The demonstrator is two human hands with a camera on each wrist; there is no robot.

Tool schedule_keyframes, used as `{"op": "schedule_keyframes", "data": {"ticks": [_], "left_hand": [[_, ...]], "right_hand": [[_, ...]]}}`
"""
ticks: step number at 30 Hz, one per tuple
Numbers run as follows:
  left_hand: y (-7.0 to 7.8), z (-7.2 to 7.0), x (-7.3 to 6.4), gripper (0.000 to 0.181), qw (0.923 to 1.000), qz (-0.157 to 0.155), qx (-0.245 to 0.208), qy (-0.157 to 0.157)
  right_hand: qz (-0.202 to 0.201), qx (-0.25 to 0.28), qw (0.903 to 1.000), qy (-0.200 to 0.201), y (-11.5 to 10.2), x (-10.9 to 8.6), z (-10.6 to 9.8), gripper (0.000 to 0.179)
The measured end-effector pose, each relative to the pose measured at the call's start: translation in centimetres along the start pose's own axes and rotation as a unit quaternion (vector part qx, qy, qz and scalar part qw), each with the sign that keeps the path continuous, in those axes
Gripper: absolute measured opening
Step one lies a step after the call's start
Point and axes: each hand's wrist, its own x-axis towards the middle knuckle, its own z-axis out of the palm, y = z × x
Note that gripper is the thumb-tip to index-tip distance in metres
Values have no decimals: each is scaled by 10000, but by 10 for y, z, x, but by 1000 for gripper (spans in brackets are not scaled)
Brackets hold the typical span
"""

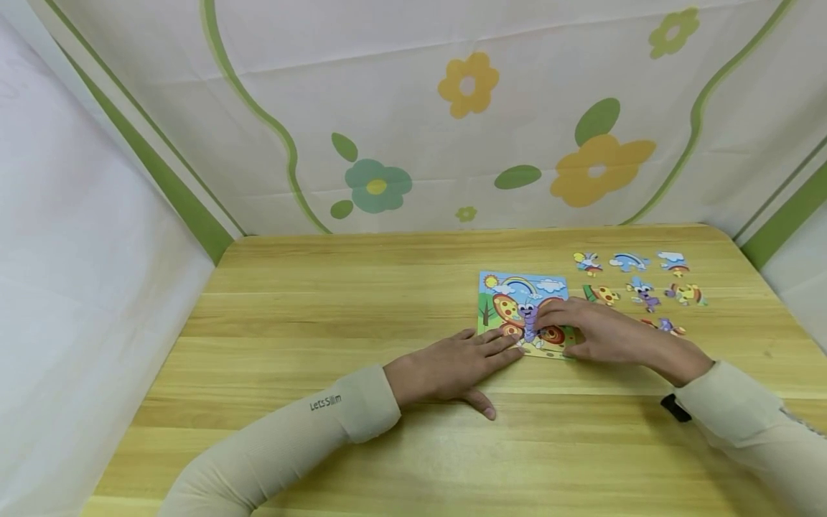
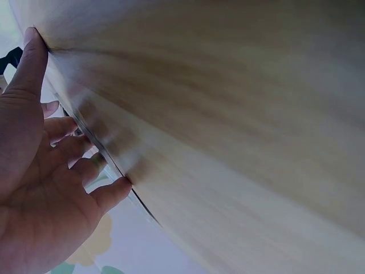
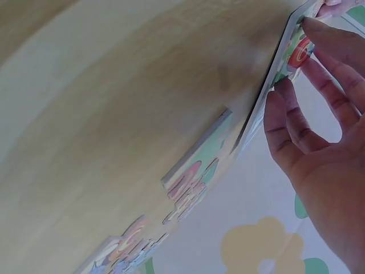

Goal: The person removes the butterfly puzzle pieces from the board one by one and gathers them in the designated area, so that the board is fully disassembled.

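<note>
A square butterfly jigsaw puzzle board point(image 1: 517, 287) lies on the wooden table, right of the middle. My left hand point(image 1: 452, 366) is spread palm down, its straight fingers resting on the board's lower left part and its thumb out on the wood. Over the right side of the board, my right hand point(image 1: 604, 330) has thumb and fingers bent around a puzzle piece point(image 3: 299, 52) with a red and orange round wing marking. The right fingers cover part of the butterfly, whose purple head point(image 1: 528, 311) shows between both hands.
Several loose puzzle pieces point(image 1: 629, 262) lie in rough rows to the right of the board, the nearest partly behind the right hand. A white curtain point(image 1: 413, 86) with printed flowers hangs along the table's back edge. Another white cloth point(image 1: 77, 273) hangs at the left.
</note>
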Motion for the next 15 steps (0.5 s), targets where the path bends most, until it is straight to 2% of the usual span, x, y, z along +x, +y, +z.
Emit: {"op": "schedule_keyframes", "data": {"ticks": [7,15], "left_hand": [[0,0,0,100,10000,-22,-46,1],[0,0,-1,100,10000,-6,-41,29]], "right_hand": [[-237,-203,9993,180,0,0,1,56],[-274,-184,9989,326,1,1,5,57]]}}
